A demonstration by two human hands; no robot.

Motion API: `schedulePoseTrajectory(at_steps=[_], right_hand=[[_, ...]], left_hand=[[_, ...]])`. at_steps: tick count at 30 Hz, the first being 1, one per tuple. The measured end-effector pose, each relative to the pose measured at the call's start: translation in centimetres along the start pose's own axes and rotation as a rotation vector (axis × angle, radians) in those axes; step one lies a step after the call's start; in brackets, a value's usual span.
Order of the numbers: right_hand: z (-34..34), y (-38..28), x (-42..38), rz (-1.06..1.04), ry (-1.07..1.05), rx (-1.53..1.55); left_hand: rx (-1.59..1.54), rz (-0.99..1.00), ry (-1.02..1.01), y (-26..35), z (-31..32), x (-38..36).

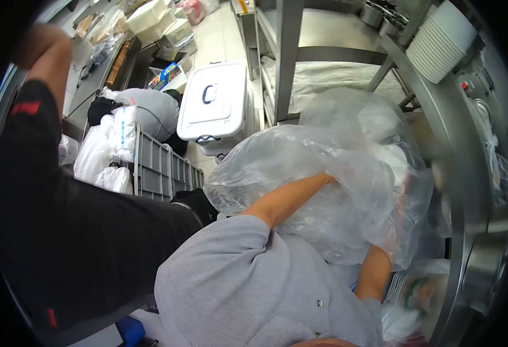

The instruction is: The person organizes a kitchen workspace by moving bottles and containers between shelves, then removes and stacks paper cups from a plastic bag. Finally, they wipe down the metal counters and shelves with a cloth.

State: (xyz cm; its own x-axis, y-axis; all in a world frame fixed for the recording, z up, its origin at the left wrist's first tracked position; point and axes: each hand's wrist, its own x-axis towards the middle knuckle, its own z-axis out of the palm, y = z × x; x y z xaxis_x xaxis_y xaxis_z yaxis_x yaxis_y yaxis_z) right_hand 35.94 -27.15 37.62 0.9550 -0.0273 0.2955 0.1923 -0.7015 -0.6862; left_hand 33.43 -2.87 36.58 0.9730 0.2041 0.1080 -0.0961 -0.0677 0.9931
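Observation:
A large clear plastic bag (300, 156) billows in front of me, and both my forearms reach into its folds. My left hand (332, 178) goes under the film near the bag's middle, its fingers hidden from the wrist on. On the right side my right hand (391, 234) shows only as a blurred skin-toned patch through the plastic, lower than the left. White contents (390, 157) show hazily through the bag's far right part. The film hides whether either hand grips anything.
A person in black (80, 231) stands close at my left; another person in grey (150, 110) bends low beyond a grey crate (158, 165). A white lidded bin (214, 101) stands ahead. Right, a steel rack (459, 133) carries stacked white containers (439, 43).

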Motion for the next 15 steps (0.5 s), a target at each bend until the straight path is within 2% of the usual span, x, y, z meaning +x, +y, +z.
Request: schedulePoseTrajectory(at_steps=[6, 12, 15], right_hand=[[0.1, -1.7, -2.5, -0.043, -0.066, 0.05], [-2.5, -5.6, -6.7, -0.098, -0.256, 0.133], [-3.7, -8.8, -10.0, -0.139, -0.473, 0.215]], left_hand=[[-0.134, -0.029, -0.015, 2.8, 1.7, 1.5], [-0.376, -0.188, -0.046, 6.2, -3.0, -7.9], [-0.451, -0.269, -0.048, 7.3, -5.9, -13.1]])
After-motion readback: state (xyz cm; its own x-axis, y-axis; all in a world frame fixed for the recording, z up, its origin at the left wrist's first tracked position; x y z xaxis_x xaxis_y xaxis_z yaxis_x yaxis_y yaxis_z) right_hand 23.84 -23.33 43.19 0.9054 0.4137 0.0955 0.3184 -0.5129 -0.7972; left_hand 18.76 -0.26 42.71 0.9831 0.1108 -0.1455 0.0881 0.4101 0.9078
